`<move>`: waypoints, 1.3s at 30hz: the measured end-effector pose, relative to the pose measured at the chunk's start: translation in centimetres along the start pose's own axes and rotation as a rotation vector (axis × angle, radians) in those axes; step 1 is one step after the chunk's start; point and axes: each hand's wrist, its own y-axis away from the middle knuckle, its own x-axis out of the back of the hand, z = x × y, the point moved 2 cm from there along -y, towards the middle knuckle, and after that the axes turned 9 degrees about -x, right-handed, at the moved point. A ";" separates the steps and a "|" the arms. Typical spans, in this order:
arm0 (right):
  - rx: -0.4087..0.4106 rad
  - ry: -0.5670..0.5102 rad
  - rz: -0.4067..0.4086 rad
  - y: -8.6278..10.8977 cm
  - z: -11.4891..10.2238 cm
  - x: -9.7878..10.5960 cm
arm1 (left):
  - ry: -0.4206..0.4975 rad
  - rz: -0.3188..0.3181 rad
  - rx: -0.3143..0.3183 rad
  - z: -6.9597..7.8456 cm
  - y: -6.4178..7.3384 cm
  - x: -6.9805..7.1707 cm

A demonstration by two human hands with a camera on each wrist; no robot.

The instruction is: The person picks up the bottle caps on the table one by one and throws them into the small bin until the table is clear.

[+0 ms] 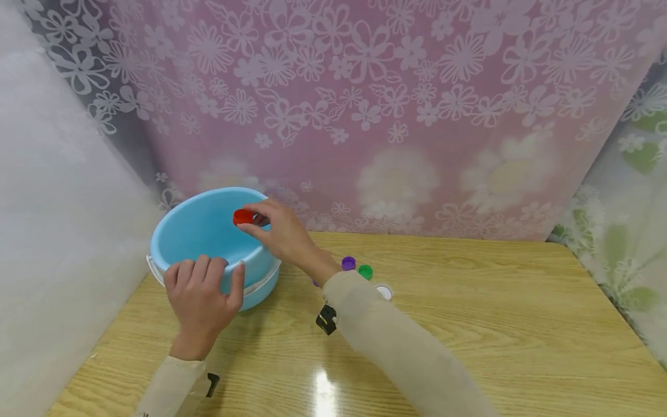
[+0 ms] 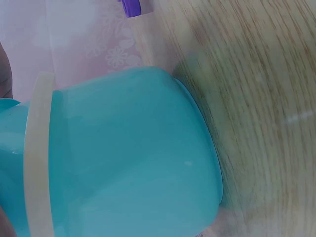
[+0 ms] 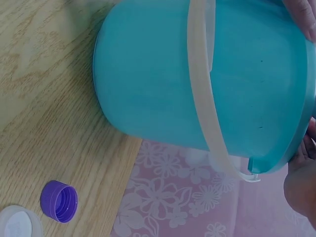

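Note:
A light blue bucket [image 1: 193, 231] with a white handle stands on the table's left side. My left hand [image 1: 204, 292] grips its near rim, the fingers curled over the edge and the thumb along the outside. Over the bucket's opening, my right hand [image 1: 283, 230] pinches a red bottle cap [image 1: 242, 217] between thumb and fingers. In the left wrist view the bucket's side [image 2: 133, 158] fills much of the frame. The right wrist view has the bucket wall [image 3: 148, 74] and part of my right hand [image 3: 301, 185] at the rim, with the red cap hidden.
Right of the bucket lie a purple cap [image 1: 348, 263], a green cap [image 1: 365, 271] and a white cap [image 1: 384, 292], partly behind my right forearm. The wooden table [image 1: 495, 307] ends at a pink flowered curtain [image 1: 365, 116]. A whitish sheet [image 1: 62, 202] hangs at left.

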 end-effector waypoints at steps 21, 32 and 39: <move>-0.007 -0.112 -0.014 0.5 0.1 0.5 | 0.000 0.000 -0.001 0.1 0.0 0.0; -0.041 -0.213 0.008 2.1 2.0 3.7 | 0.010 0.008 0.013 0.2 0.0 -0.2; -0.083 -0.132 0.089 3.8 5.1 7.8 | 0.007 -0.010 0.039 -0.2 0.6 -0.2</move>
